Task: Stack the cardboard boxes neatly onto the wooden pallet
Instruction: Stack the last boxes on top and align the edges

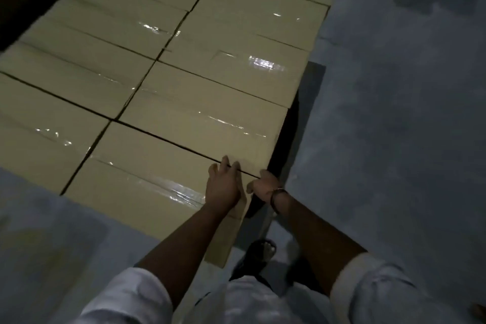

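Hands (223, 184) on tan, tape-sealed boxes (200, 118)

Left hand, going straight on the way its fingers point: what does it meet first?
The left hand lies flat on the nearest box, fingertips at the seam. Straight on, it would slide onto the next box; the tops look level, so probably nothing blocks it.

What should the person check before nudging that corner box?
1. Left hand flat on top of the nearest box: ok.
2. Right hand holding that box's right edge: cannot tell, its fingers are hidden.
3. Seam to the neighbouring box narrow and even: ok.
4. Foot beside the box, not under it: ok.
5. What lies under the box: cannot tell, hidden.
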Demonstrator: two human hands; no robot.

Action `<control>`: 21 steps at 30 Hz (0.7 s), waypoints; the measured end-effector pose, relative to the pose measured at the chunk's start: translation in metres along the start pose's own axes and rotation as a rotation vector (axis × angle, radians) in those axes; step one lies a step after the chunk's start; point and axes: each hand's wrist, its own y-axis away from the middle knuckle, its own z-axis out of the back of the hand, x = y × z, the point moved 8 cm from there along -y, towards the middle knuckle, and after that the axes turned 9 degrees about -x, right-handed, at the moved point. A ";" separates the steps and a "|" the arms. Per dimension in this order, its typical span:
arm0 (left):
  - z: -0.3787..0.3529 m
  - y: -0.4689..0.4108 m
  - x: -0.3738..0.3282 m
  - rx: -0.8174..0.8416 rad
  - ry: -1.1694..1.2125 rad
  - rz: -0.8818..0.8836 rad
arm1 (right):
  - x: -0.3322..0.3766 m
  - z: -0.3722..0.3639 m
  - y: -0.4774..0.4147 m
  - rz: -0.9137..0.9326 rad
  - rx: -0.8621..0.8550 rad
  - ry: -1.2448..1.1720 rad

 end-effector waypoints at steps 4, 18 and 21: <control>-0.007 0.000 -0.004 0.010 -0.035 0.037 | -0.003 -0.006 -0.023 0.028 0.032 0.076; 0.024 -0.089 -0.108 -0.181 -0.049 0.439 | 0.035 0.181 -0.155 0.391 0.247 0.524; 0.026 -0.125 -0.149 -0.242 0.032 0.391 | 0.065 0.229 -0.186 0.340 0.158 0.383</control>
